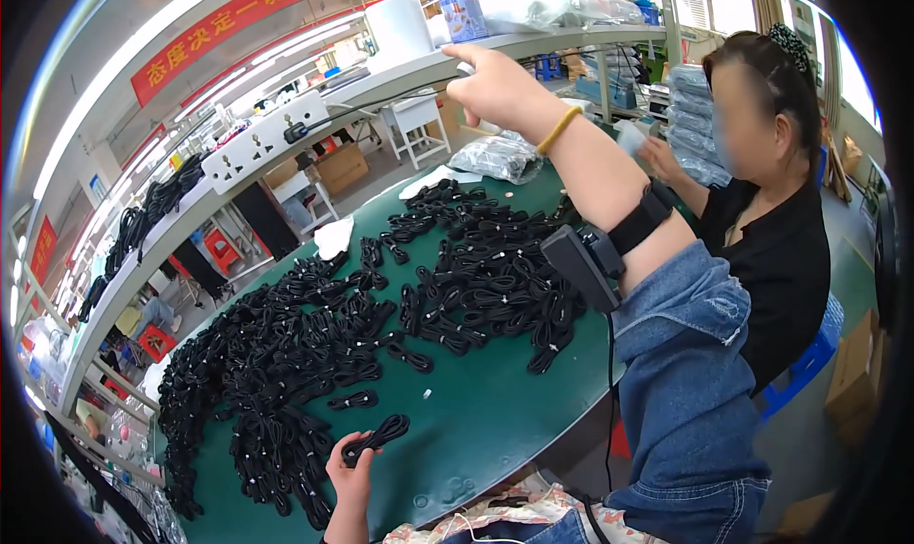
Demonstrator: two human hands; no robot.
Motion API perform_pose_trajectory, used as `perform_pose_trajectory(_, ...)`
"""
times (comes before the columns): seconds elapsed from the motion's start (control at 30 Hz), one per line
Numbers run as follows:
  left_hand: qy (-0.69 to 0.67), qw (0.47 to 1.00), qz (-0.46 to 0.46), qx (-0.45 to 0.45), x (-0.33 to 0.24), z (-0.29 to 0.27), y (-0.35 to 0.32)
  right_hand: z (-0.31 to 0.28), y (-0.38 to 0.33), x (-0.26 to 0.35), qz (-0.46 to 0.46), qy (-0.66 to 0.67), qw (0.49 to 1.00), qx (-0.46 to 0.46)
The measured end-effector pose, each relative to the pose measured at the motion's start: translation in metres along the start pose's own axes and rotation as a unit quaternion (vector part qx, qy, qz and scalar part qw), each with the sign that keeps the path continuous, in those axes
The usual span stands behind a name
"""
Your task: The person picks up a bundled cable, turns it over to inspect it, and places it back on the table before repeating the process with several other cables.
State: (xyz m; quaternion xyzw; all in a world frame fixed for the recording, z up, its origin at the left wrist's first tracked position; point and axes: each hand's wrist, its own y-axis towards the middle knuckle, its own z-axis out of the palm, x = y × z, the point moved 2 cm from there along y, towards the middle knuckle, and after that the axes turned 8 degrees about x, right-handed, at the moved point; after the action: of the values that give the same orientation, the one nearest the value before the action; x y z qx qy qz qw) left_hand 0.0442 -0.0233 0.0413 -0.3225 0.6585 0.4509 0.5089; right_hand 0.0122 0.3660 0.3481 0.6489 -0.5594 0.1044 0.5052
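My left hand (pixel 350 470) is closed round one end of a coiled, tied black cable (pixel 381 435), just above the green table (pixel 457 420) at its near edge. My right hand (pixel 497 89) is raised high, in front of the shelf edge. Its index finger stretches left and the other fingers curl in. A small pale thing (pixel 465 68) shows between the fingers, too small to name. A yellow band circles the right wrist, and a black strapped device (pixel 586 258) sits on that forearm. Many similar black cable bundles (pixel 305 344) lie heaped across the table's left and far side.
A long shelf (pixel 362 87) with a white power strip (pixel 265 142), a white roll (pixel 398 32) and a blue can (pixel 461 11) runs over the far side. At right sits a co-worker (pixel 776 192) in black. A clear plastic bag (pixel 500 156) lies at the back.
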Motion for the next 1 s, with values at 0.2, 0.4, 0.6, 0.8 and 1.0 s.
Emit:
perform_pose_trajectory(0.2, 0.012, 1.0, -0.011, -0.002, 0.003, -0.001, -0.006, -0.01, 0.002, -0.017, -0.026, -0.055, 0.996, -0.058)
perform_pose_trajectory(0.4, 0.019, 1.0, -0.014, 0.013, 0.013, -0.001, -0.01, -0.027, 0.011, -0.024, 0.032, -0.062, 0.995, -0.075)
perform_pose_trajectory(0.6, 0.111, 0.993, -0.011, -0.048, 0.024, -0.021, -0.015, -0.011, 0.023, -0.028, -0.075, -0.096, 0.971, -0.207)
perform_pose_trajectory(0.8, 0.092, 0.995, -0.043, -0.027, 0.021, -0.004, -0.01, 0.06, -0.057, -0.07, -0.025, -0.004, 0.99, -0.142)
perform_pose_trajectory(1.0, -0.033, 0.999, -0.001, 0.005, 0.042, 0.004, 0.011, 0.189, -0.159, -0.126, 0.077, 0.101, 0.962, 0.242)
